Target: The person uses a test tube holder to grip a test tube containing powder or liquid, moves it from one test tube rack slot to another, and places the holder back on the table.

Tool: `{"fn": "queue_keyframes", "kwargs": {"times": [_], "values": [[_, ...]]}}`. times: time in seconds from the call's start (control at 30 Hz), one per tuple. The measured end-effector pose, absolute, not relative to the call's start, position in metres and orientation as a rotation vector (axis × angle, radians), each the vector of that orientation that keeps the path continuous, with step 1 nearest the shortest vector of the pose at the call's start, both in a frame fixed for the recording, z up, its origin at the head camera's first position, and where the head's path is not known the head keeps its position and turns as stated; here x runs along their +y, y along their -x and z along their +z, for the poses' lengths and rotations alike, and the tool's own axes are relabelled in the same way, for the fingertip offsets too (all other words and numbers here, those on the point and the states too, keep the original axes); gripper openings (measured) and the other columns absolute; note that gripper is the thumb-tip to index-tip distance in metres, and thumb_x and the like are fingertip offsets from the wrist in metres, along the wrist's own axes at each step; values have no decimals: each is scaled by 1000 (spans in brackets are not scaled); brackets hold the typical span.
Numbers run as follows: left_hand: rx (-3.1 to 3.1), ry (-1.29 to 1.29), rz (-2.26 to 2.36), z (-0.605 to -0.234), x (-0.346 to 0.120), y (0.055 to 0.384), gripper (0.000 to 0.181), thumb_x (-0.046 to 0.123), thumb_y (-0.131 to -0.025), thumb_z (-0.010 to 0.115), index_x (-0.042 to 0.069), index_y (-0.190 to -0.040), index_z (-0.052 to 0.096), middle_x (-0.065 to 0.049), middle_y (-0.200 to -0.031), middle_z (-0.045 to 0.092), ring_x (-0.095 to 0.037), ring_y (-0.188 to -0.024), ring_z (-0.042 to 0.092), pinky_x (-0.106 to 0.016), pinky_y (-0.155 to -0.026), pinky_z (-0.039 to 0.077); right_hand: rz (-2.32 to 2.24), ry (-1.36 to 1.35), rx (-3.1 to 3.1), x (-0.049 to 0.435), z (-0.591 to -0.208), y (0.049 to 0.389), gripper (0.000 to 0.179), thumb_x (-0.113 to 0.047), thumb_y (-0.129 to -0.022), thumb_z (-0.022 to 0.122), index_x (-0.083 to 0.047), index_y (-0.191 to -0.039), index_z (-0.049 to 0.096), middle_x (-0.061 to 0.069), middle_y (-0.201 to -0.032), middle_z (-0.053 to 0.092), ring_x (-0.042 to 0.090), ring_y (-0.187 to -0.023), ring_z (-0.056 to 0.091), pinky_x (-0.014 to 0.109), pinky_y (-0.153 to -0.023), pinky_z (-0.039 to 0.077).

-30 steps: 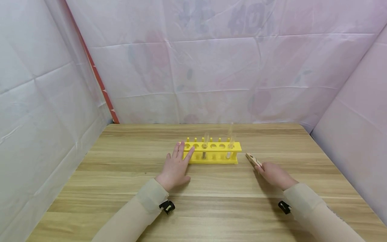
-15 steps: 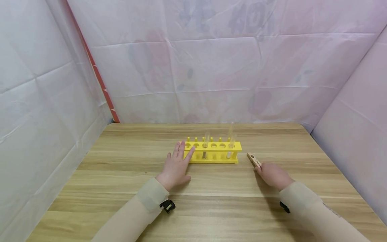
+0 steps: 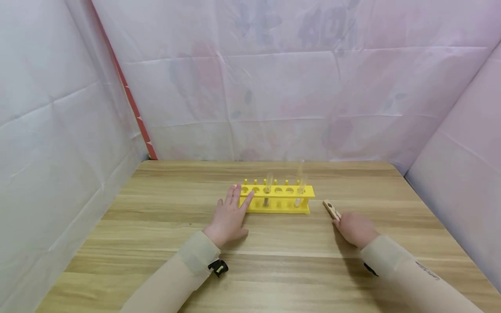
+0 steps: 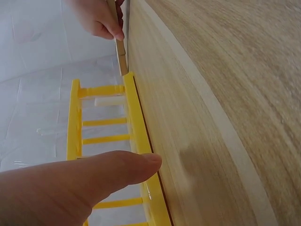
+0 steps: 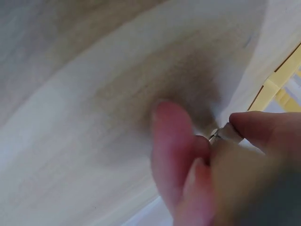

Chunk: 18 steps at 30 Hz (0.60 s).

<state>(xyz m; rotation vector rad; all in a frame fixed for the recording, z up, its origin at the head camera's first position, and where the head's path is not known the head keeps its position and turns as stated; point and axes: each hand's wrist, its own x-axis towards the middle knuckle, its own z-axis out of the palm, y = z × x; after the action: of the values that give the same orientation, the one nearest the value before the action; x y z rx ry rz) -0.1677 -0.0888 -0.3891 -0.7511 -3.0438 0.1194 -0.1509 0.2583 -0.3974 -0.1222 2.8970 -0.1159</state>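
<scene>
A yellow test tube rack (image 3: pixel 279 209) stands on the wooden table. My left hand (image 3: pixel 228 221) lies at its left end, fingers stretched over the top bar; in the left wrist view the thumb (image 4: pixel 127 165) reaches across the rack's lower rail. One glass test tube (image 3: pixel 269 180) with dark contents stands in a middle hole. Another test tube (image 3: pixel 298 202), white at its bottom, fills the rightmost hole, and a clear tube (image 3: pixel 300 167) rises behind it. Right of the rack, my right hand (image 3: pixel 355 228) grips a wooden test tube clamp (image 3: pixel 332 210), its tip pointing towards the rack.
The table (image 3: pixel 289 278) has wood-grain stripes. Pale printed sheets (image 3: pixel 274 87) hang behind it and along both sides, with a red strip (image 3: pixel 133 102) at the back left corner. A black strap (image 3: pixel 218 267) shows at the left wrist.
The right hand has shifted very slightly to the right with the clamp, and its wrist has turned a little. The left hand and rack hold still; the head view has moved slightly.
</scene>
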Motion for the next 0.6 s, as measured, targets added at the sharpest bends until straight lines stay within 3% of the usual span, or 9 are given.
{"fn": "queue_keyframes", "kwargs": {"times": [0.33,0.6], "values": [[-3066,737,98,-398,-89,167,108,52,-74,71,19,-152,3,-24,-153,-1,-40,-139,7,-56,-98,34,-38,101,2877,263,-401,151,40,-34,-95,48,-11,-62,43,6,-61,48,22,-54,47,41,-49,42],[-3036,733,161,-397,-87,168,109,54,-74,70,18,-151,3,-24,-153,-1,-39,-139,8,-55,-98,36,-23,287,2866,276,-408,156,42,-36,-95,48,-12,-62,42,1,-56,43,15,-49,44,32,-45,40]]}}
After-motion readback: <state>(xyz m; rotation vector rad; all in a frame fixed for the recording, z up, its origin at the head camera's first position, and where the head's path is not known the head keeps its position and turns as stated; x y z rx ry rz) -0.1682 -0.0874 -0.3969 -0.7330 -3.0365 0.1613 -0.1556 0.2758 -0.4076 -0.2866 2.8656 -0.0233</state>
